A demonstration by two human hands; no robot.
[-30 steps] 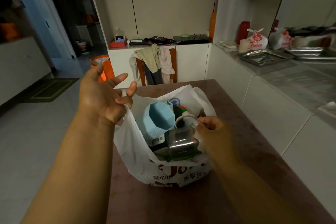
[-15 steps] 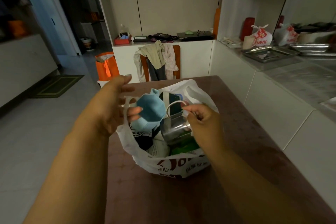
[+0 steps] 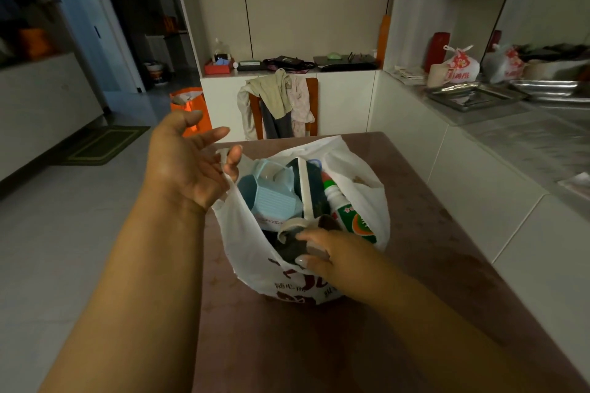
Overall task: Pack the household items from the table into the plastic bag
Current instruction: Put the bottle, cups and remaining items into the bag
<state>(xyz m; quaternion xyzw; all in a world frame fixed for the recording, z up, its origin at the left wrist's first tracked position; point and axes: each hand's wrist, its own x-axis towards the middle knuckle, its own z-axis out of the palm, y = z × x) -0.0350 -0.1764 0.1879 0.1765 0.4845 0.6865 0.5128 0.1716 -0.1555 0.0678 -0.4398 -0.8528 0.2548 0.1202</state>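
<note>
A white plastic bag (image 3: 360,169) with red print stands open on the brown table (image 3: 431,249). Inside it I see a light blue ribbed container (image 3: 271,198), a dark flat item with a white edge (image 3: 311,188) and a white bottle with a green and red label (image 3: 351,217). My left hand (image 3: 185,166) is at the bag's left rim, thumb and finger pinching its handle, the other fingers spread. My right hand (image 3: 335,255) reaches into the front of the bag, its fingers around a metal mug (image 3: 290,246) with a loop handle, mostly sunk among the items.
A chair draped with clothes (image 3: 281,105) stands at the table's far end. An orange bag (image 3: 191,108) sits on the floor to the left. A white counter (image 3: 479,169) runs along the right, carrying metal trays (image 3: 472,96) and a tied bag (image 3: 459,65).
My right hand has pushed the metal mug down from the bag's top into its front. My left hand stays at the left handle, holding the mouth wider. A bottle now shows.
</note>
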